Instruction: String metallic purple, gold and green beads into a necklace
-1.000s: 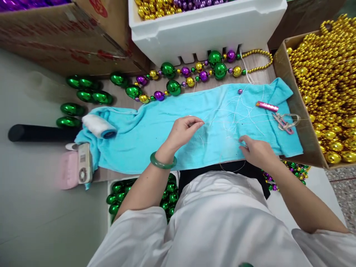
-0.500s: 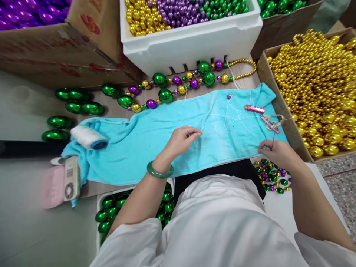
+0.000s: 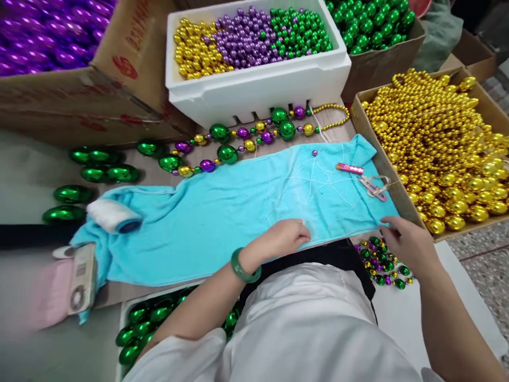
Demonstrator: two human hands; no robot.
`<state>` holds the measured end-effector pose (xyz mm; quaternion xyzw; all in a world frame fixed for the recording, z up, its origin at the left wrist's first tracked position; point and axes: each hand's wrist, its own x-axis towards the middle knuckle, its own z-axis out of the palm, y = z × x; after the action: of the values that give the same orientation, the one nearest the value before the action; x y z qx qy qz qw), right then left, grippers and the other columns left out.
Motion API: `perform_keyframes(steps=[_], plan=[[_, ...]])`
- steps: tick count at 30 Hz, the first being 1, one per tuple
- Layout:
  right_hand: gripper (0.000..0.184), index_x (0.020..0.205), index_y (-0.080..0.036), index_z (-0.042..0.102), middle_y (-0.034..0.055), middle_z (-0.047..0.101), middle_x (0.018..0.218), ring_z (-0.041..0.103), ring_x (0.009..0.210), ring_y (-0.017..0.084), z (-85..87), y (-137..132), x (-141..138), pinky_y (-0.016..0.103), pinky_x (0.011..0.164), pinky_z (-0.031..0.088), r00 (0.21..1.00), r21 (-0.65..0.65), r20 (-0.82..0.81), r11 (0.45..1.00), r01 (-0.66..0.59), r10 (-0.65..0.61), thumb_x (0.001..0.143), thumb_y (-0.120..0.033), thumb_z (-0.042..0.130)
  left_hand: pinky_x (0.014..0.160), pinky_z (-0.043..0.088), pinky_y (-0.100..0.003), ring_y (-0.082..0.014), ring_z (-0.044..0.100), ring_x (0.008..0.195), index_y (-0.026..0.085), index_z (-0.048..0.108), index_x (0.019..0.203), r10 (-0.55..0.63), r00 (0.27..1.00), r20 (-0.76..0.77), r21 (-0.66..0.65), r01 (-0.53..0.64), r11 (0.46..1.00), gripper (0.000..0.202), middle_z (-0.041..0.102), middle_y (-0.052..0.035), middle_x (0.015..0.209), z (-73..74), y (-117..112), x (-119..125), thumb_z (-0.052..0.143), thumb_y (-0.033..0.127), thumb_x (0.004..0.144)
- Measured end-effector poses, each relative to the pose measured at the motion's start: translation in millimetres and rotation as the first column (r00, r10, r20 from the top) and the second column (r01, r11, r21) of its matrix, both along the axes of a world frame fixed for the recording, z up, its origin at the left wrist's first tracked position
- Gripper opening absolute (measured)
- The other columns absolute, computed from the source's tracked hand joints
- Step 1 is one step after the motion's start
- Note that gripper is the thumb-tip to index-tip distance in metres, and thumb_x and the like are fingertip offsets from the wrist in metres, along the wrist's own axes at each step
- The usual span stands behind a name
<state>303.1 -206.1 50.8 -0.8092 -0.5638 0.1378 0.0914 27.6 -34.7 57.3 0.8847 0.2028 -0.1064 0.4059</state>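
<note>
My left hand (image 3: 287, 236), with a green bangle (image 3: 245, 265) at its wrist, is closed low over the front edge of a turquoise towel (image 3: 207, 212). What its fingers hold, if anything, is hidden. My right hand (image 3: 407, 241) has thumb and forefinger drawn together by the towel's front right corner; anything between them is too small to make out. Beyond the hands, loose white thread (image 3: 314, 180) lies in loops on the towel. Near it are a small purple bead (image 3: 315, 153), a pink utility knife (image 3: 350, 168) and small scissors (image 3: 374, 188).
A beaded strand (image 3: 227, 154) lies behind the towel, before a white foam box (image 3: 258, 87) of small beads. Gold bead chains fill a carton (image 3: 363, 114) at right. A white thread spool (image 3: 113, 215) rests at left. Several large green beads (image 3: 73, 193) lie farther left.
My left hand has come down and right to the towel's front edge, and its fingers have curled in. The thin dark piece at my right fingers no longer shows. The view has shifted upward.
</note>
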Motion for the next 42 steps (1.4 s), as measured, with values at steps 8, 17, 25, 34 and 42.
perform_keyframes(steps=[8,17,25,34,42], plan=[[0.03,0.101,-0.015,0.065,0.014,0.066,0.1,0.061,0.101,0.028,10.6,71.3,-9.1,0.036,0.083,0.047,0.974,0.092,0.091,0.972,-0.215,0.207,0.094,-0.026,0.039,0.075,0.046,-0.03,-0.0216,0.062,0.09,0.018,0.071,0.104,0.125,0.988,-0.092,0.333,-0.087,0.939,0.029,0.066,-0.0102,0.094,2.5,16.6,10.2,0.052,0.037,0.092],[0.032,0.107,-0.014,0.065,0.0129,0.065,0.104,0.059,0.099,0.023,4.6,113.6,-29.5,0.029,0.076,0.043,0.925,-0.212,0.058,0.91,-0.357,0.376,0.089,-0.008,0.039,0.077,0.047,-0.037,-0.0283,0.057,0.096,0.017,0.073,0.096,0.309,0.932,-0.188,0.61,-0.136,0.781,0.023,0.067,-0.0121,0.096,13.9,52.2,1.6,0.056,0.031,0.088],[0.032,0.109,-0.016,0.065,0.0117,0.064,0.112,0.059,0.099,0.022,20.6,121.3,-13.2,0.028,0.073,0.04,0.957,-0.135,0.143,0.962,-0.235,0.254,0.095,-0.018,0.036,0.083,0.047,-0.037,-0.0259,0.058,0.095,0.017,0.071,0.102,0.299,0.953,0.046,0.653,-0.255,0.713,0.03,0.068,-0.0117,0.1,8.8,74.6,23.3,0.047,0.034,0.094],[0.031,0.103,-0.015,0.065,0.013,0.065,0.106,0.062,0.094,0.025,6.1,184.1,22.1,0.03,0.067,0.039,0.943,-0.252,0.231,0.951,-0.18,0.239,0.096,-0.029,0.039,0.086,0.045,-0.035,-0.0247,0.06,0.1,0.015,0.068,0.109,0.404,0.901,0.157,0.552,-0.419,0.721,0.031,0.066,-0.0132,0.103,-29.0,135.7,96.1,0.045,0.028,0.094],[0.03,0.106,-0.014,0.065,0.013,0.064,0.107,0.062,0.092,0.023,-0.9,199.9,19.5,0.029,0.065,0.04,0.944,-0.304,0.209,0.934,-0.186,0.256,0.094,-0.031,0.043,0.09,0.046,-0.036,-0.0226,0.062,0.102,0.012,0.069,0.105,0.506,0.83,0.235,0.102,-0.539,0.836,0.027,0.067,-0.0141,0.107,-44.0,162.8,124.5,0.056,0.011,0.081]])
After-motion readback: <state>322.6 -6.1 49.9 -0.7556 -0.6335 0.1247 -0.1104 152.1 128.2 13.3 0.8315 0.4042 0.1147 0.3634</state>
